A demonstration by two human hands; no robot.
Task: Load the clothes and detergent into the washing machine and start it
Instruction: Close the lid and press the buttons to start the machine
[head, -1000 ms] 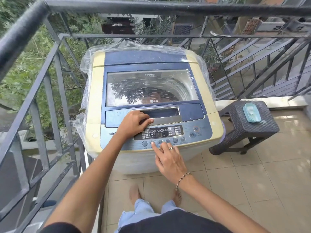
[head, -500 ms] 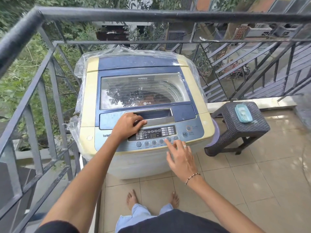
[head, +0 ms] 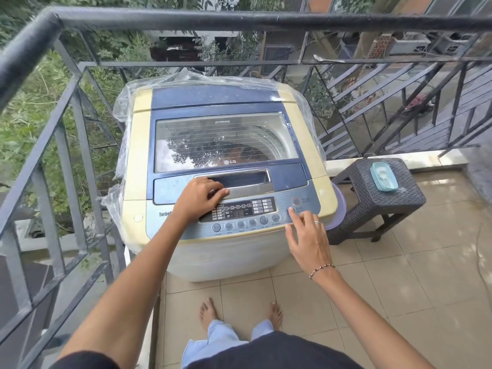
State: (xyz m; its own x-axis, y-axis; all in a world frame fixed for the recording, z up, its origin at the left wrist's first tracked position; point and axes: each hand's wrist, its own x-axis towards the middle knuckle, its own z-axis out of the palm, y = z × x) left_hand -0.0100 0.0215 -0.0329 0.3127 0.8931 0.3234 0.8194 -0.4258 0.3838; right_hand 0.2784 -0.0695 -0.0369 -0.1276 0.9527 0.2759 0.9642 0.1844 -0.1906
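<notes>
Two hands on LG washing machine (head: 226, 102): left hand (head: 198, 199) loosely curled, right hand (head: 308, 241) forefinger at "STAR…" label (head: 300, 209).

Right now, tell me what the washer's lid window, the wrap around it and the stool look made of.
Lid window: clear glass or hard plastic, glossy; it mirrors leaves. Wrap: thin transparent plastic film, crinkled and shiny. Stool: dark moulded plastic in a woven, rattan-like pattern, probably; matt.

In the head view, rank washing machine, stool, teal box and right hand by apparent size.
1. washing machine
2. stool
3. right hand, though being nearer the camera may enlarge it, so its rank above the next is unsure
4. teal box
</notes>
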